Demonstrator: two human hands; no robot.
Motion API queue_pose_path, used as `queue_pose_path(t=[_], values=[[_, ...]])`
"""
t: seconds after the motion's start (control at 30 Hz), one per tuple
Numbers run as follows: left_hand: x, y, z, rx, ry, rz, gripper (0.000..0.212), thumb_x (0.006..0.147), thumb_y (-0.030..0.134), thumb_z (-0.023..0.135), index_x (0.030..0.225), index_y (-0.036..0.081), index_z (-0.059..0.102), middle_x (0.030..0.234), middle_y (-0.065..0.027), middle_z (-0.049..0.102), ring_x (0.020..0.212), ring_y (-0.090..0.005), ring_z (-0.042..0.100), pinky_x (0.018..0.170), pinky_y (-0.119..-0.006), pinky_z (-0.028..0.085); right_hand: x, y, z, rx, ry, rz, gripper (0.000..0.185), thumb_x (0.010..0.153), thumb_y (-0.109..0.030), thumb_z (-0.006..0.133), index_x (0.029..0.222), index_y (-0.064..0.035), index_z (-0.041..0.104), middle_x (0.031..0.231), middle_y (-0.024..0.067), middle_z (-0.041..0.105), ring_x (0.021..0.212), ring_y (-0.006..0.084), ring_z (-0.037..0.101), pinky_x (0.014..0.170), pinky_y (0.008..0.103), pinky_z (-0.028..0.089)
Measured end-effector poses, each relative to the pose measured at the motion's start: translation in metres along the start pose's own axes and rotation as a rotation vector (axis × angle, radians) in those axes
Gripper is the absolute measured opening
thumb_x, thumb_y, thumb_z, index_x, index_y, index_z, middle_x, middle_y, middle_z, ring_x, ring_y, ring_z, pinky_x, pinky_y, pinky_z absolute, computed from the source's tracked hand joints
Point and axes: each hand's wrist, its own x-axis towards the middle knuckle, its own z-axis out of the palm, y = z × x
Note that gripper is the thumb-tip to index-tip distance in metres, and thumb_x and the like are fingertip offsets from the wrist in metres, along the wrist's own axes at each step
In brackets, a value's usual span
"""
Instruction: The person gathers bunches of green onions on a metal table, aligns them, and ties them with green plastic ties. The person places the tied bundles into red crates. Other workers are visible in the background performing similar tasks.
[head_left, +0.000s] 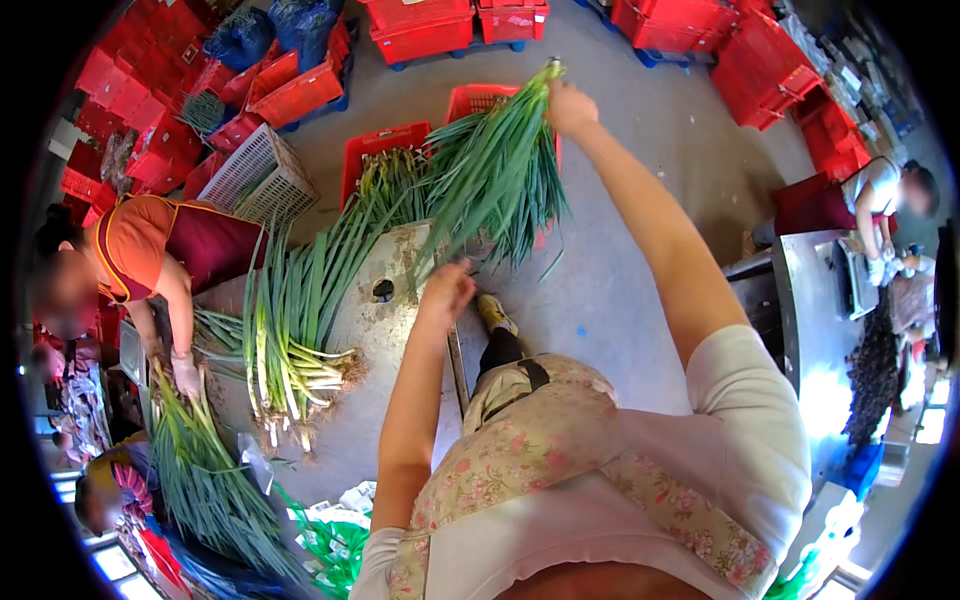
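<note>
My right hand (572, 109) grips a bunch of green onions (499, 165) near its pale root end, over a red plastic crate (466, 99) that holds more of them. The leaves hang down and to the left, their tips close to my left hand (448, 291). That hand is over the metal table's edge, fingers curled; whether it holds a leaf tip cannot be told. On the metal table (375, 330) lies a pile of green onions (289, 337) with white stalks and roots. Another red crate (382, 139) with green onions stands beside the first.
At the left, a co-worker (142, 247) handles another bunch of green onions (214, 487). A white slatted crate (274, 180) stands beyond. Stacked red crates (420, 34) line the far side. Another person (874, 191) works at a metal table (814, 300) on the right.
</note>
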Motion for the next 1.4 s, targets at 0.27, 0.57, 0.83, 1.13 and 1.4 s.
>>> queue_pose_path(t=[0.27, 0.57, 0.83, 1.13, 1.4], values=[[-0.097, -0.099, -0.008, -0.198, 0.036, -0.194, 0.017, 0.086, 0.008, 0.053, 0.099, -0.003, 0.052, 0.09, -0.0127, 0.059, 0.082, -0.0232, 0.062, 0.075, -0.031, 0.054, -0.195, 0.067, 0.2, 0.109, -0.544, -0.527, 0.043, 0.071, -0.027, 0.065, 0.105, -0.0014, 0.055, 0.101, 0.0207, 0.059, 0.097, 0.035, 0.055, 0.08, 0.0425, 0.045], [-0.176, -0.111, -0.076, -0.192, 0.457, 0.12, 0.012, 0.085, 0.005, 0.048, 0.09, -0.004, 0.054, 0.08, -0.0108, 0.06, 0.072, -0.0183, 0.061, 0.068, -0.026, 0.052, -0.269, 0.041, 0.224, 0.197, -0.831, -0.453, 0.044, 0.074, -0.03, 0.065, 0.108, -0.0019, 0.056, 0.093, 0.0189, 0.063, 0.084, 0.0327, 0.06, 0.073, 0.036, 0.048], [-0.199, -0.14, -0.068, 0.364, 0.659, 0.364, 0.015, 0.082, 0.012, 0.057, 0.092, 0.001, 0.06, 0.08, -0.0074, 0.061, 0.07, -0.0128, 0.057, 0.065, -0.026, 0.047, -0.29, -0.029, 0.234, 0.27, -0.999, -0.711, 0.035, 0.078, -0.024, 0.061, 0.101, 0.002, 0.058, 0.08, 0.013, 0.064, 0.071, 0.02, 0.062, 0.064, 0.0305, 0.047], [-0.38, -0.168, -0.177, 0.734, 1.9, 0.344, 0.014, 0.077, 0.013, 0.059, 0.087, 0.006, 0.065, 0.083, -0.0129, 0.064, 0.075, -0.0296, 0.061, 0.067, -0.038, 0.047, -0.316, -0.071, 0.209, 0.33, -1.167, -0.784, 0.029, 0.078, -0.021, 0.059, 0.094, 0.0024, 0.059, 0.073, 0.0127, 0.062, 0.066, 0.0204, 0.062, 0.062, 0.0304, 0.047], [-0.432, -0.211, -0.255, 0.924, 1.988, -0.384, 0.02, 0.071, 0.018, 0.066, 0.09, 0.011, 0.065, 0.1, -0.0112, 0.06, 0.087, -0.0312, 0.057, 0.072, -0.039, 0.046, -0.308, -0.087, 0.2, 0.313, -1.079, -0.804, 0.029, 0.079, -0.021, 0.059, 0.097, 0.0021, 0.058, 0.076, 0.0152, 0.063, 0.068, 0.021, 0.063, 0.063, 0.0304, 0.048]])
